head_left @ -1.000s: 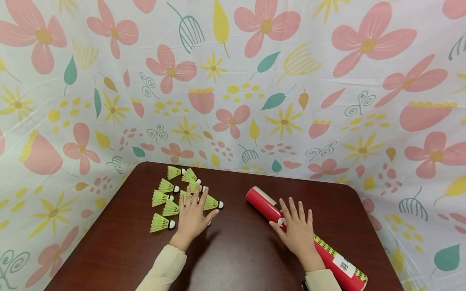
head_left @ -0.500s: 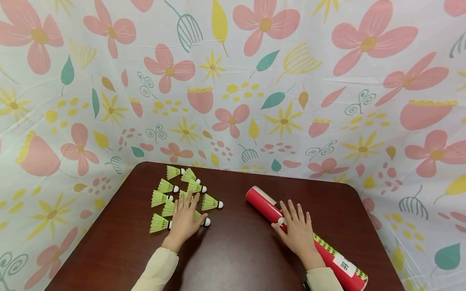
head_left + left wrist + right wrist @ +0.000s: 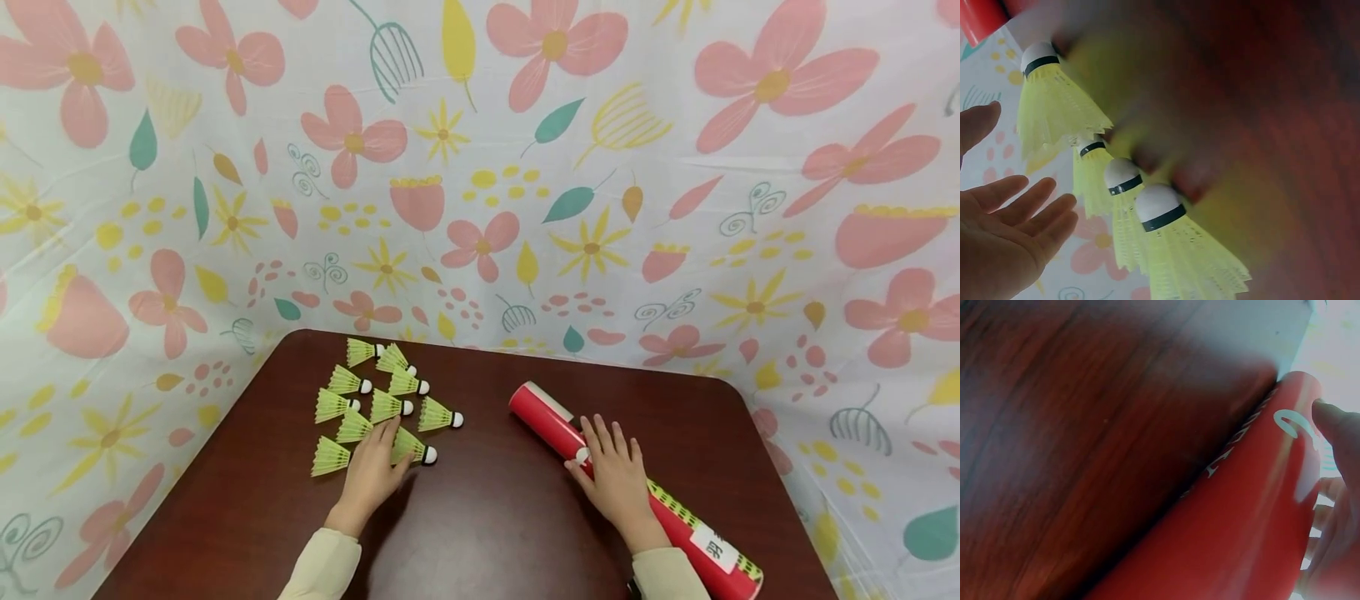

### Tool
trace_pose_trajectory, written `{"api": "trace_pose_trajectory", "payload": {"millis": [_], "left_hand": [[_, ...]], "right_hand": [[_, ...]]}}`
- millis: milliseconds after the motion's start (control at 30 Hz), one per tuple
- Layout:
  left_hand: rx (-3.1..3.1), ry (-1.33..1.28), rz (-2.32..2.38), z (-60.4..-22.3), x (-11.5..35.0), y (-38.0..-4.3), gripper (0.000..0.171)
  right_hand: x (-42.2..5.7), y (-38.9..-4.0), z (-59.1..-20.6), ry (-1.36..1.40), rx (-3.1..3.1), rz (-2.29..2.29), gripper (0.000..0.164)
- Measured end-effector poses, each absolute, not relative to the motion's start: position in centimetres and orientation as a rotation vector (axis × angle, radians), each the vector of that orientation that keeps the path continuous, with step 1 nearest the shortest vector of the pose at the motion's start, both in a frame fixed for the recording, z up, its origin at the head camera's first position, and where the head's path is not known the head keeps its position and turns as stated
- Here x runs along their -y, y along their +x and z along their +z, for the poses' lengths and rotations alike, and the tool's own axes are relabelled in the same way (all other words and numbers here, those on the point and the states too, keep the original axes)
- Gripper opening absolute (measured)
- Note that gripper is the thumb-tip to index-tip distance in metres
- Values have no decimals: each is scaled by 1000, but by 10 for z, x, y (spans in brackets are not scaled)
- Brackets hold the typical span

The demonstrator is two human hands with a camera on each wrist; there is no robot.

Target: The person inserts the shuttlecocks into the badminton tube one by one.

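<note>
Head view: left hand (image 3: 372, 471) open-fingered, loosely extended, over yellow shuttlecocks (image 3: 388, 407) on brown table (image 3: 480, 517); right hand (image 3: 617, 479), fingers spread wide, over red shuttlecock tube (image 3: 546, 427).

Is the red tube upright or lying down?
Lying down: the red tube stretches lengthwise along the table, partly hidden by the right hand.

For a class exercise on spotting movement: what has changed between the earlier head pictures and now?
The left hand has drawn back and slightly left, uncovering the middle shuttlecocks. Nothing was visibly grasped or released. The right hand, red shuttlecock tube and shuttlecocks stayed practically put.
</note>
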State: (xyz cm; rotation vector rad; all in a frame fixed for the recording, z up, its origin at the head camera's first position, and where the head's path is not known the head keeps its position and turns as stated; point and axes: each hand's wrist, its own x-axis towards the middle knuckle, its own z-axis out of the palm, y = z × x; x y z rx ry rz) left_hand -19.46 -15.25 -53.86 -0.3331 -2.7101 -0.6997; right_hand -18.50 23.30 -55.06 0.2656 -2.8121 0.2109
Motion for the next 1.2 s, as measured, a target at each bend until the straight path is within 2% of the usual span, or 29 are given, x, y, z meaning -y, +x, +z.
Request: {"api": "trace_pose_trajectory", "payload": {"millis": [267, 567, 733, 1200], "left_hand": [[2762, -232, -880, -544, 152, -189, 59], [2734, -203, -983, -551, 150, -190, 32], [2734, -188, -987, -553, 149, -188, 22], [2707, -214, -1022, -556, 152, -184, 6]], "right_hand": [[-237, -184, -554, 276, 2818, 177, 80], [-236, -184, -556, 288, 2838, 152, 79], [-235, -182, -557, 299, 2843, 143, 80], [-232, -180, -558, 351, 2797, 119, 81]]}}
